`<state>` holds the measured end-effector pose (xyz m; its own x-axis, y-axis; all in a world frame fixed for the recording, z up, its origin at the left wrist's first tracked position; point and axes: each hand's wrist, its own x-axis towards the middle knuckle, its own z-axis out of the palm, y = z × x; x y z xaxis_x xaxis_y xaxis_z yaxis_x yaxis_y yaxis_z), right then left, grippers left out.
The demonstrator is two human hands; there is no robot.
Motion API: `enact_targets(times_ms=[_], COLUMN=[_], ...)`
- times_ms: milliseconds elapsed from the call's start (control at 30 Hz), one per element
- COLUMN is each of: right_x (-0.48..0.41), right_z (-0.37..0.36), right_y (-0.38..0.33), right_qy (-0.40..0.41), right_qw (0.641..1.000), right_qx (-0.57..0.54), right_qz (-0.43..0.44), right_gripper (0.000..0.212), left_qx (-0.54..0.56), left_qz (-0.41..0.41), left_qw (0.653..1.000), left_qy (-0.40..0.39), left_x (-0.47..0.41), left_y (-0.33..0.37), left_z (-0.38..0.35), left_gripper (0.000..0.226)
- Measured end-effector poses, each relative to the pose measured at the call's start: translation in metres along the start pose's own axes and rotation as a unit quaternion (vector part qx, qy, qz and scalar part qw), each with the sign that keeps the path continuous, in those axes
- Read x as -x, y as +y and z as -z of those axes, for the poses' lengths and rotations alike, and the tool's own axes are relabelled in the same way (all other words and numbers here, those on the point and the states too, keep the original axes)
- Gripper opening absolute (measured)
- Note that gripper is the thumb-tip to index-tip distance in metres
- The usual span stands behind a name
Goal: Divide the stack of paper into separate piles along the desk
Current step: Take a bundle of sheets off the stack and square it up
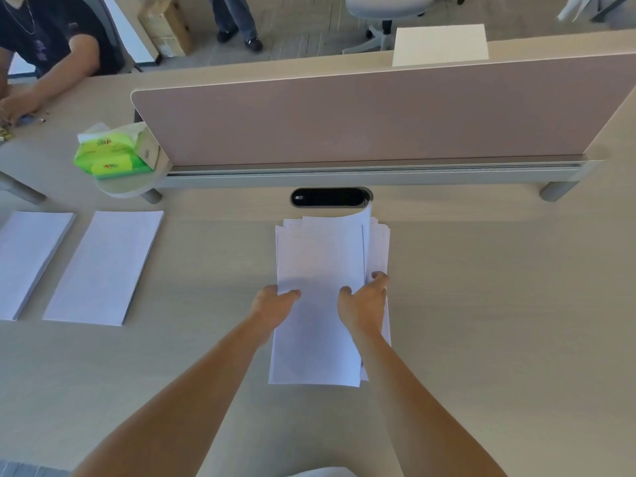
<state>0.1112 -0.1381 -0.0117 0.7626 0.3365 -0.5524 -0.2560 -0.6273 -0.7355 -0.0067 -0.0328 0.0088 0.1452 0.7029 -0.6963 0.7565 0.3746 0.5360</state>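
A loose stack of white paper [320, 256] lies on the desk in front of me, its sheets fanned unevenly at the far end. My left hand [273, 301] grips the stack's left edge, thumb on top. My right hand [364, 301] holds the upper sheets near the right edge, fingers reaching under them; those sheets are lifted and curl up at the far right corner. Two separate neat paper piles lie to the left: one [103, 266] nearer the stack, the other [27, 259] at the frame's left edge.
A pink divider panel [361, 111] crosses the desk behind the stack, with a black cable port [330, 197] just before it. Green tissue packs [110, 153] sit at the divider's left end. Another person's arm [51, 84] works at the far left. A sheet [440, 44] rests beyond the divider.
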Motion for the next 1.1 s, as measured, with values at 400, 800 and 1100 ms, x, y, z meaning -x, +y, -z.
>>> enact_targets(times_ms=[400,800,1100], right_x=[-0.026,-0.013,0.038], right_z=[0.046,0.015,-0.082], right_y=[-0.002,-0.031,-0.040], right_qy=[-0.214,-0.225,-0.299], right_qw=[0.957,0.954,0.945], right_qx=[-0.172,-0.157,0.118], right_qz=[-0.095,-0.117,0.054], right_gripper=[0.022,0.043,0.030], left_qx=[0.114,0.197,0.060], left_qz=[-0.020,-0.004,0.000], left_qw=[0.993,0.975,0.992], left_qy=[-0.004,-0.104,0.110], left_x=[-0.013,-0.008,-0.037], left_y=[-0.003,-0.024,-0.095], left_z=[0.040,0.085,0.130], left_gripper=[0.070,0.043,0.036])
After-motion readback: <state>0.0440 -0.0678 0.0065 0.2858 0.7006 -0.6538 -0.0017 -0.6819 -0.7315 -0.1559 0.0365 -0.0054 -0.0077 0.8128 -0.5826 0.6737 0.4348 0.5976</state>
